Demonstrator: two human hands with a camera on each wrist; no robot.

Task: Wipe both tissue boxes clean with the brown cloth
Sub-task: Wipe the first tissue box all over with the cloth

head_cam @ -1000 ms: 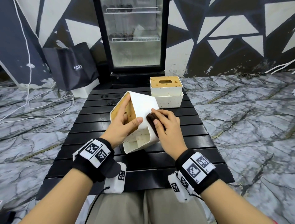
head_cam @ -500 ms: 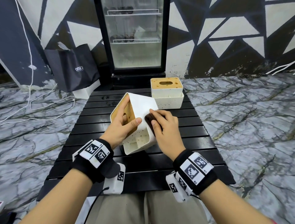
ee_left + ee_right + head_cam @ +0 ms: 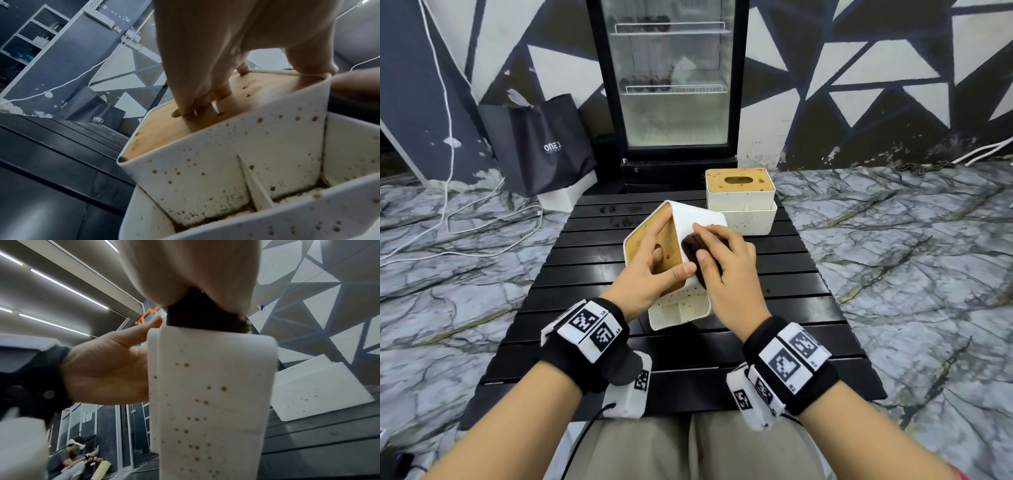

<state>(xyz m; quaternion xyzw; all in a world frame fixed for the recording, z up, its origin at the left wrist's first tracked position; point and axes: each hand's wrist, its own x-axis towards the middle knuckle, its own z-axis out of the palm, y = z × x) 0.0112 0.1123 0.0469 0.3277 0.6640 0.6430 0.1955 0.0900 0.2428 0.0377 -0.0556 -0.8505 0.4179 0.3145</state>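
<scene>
- We see the brown cloth, gripped in the right hand, has slid left across the tilted near tissue box since a second ago and now sits beside the left thumb.
- The left hand grips that box, fingers hooked into its slot.
- We judge this face nearly wiped (specks remain on the end panel); the far tissue box stands spotted, untouched.
- The black slatted table stands on marble floor; a glass-door fridge and dark bag lie beyond.
</scene>
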